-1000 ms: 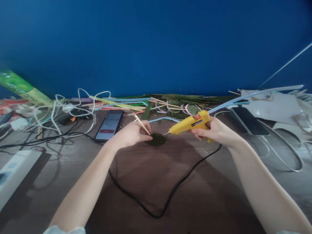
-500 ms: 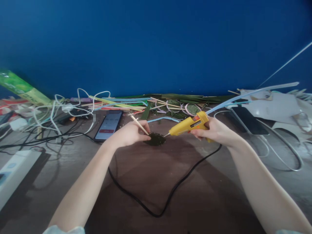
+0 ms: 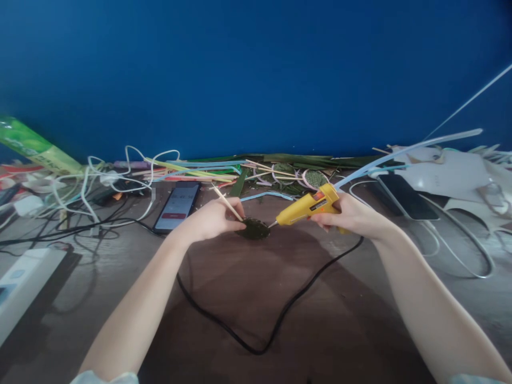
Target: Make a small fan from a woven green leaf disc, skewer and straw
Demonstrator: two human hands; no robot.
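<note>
My left hand (image 3: 216,217) is closed in a pinch on a dark green, roughly round flat piece (image 3: 256,229), just above the table. A thin pale wooden stick (image 3: 227,201) slants up and left out of the same fingers. My right hand (image 3: 347,214) grips a yellow hot glue gun (image 3: 306,207), its fingers wrapped round the handle. The metal nozzle (image 3: 273,224) meets or nearly meets the right edge of the dark piece. A long translucent glue stick (image 3: 404,151) juts from the gun's rear. My left fingertips are partly hidden behind the piece and stick.
A black cord (image 3: 256,352) loops across the table in front. On the left lie a phone (image 3: 177,207), tangled white cables (image 3: 86,186) and a white power strip (image 3: 28,282). Green leaf strips and sticks line the back; another phone (image 3: 406,197) is at right.
The glue gun's nozzle has shifted very slightly left along the dark piece's edge. My left hand holds the same grip, and the whole view has drifted a little.
</note>
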